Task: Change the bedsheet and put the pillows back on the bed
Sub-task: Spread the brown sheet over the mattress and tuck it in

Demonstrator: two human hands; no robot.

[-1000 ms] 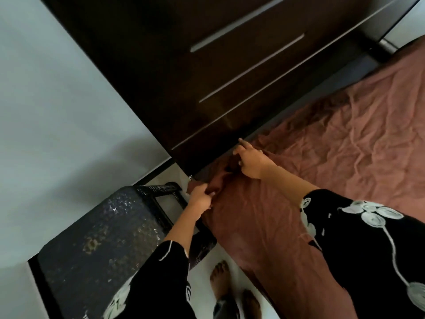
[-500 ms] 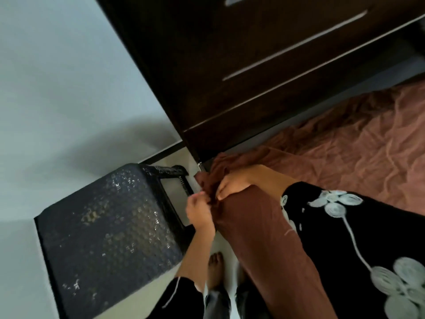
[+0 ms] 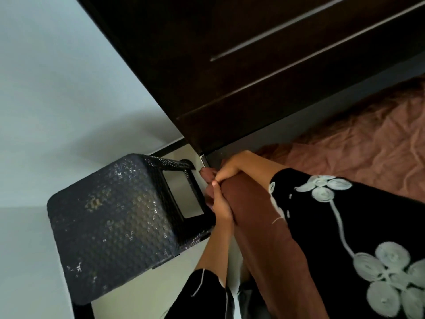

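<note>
We are at the corner of the bed where it meets the dark wooden headboard (image 3: 253, 65), and both hands are busy on the brown bedsheet (image 3: 356, 153). The right hand (image 3: 231, 171) reaches in from the flowered black sleeve (image 3: 345, 226) and curls its fingers over the very corner of the cloth. The left hand (image 3: 219, 209) comes up from below and grips the fold that hangs down the side of the mattress, thumb raised against the fabric. Neither hand is free; both grasp the sheet. The sheet itself lies spread over the bed to the right, creased and not yet smoothed, with its edge running along the foot of the headboard and one flank (image 3: 264, 238) draped down toward the floor. We cannot tell from this view whether this is the fresh sheet being fitted or the old one being pulled off; the spread cloth and the grip at the corner make us judge it more likely that a sheet is being seated here. On that reading one corner is in hand, and the other corners, out of view, may yet need the same, as does the smoothing. No pillows show anywhere, so returning them looks left to do. A dark woven stool (image 3: 110, 222) stands just beside the corner, against the pale wall (image 3: 57, 77).
</note>
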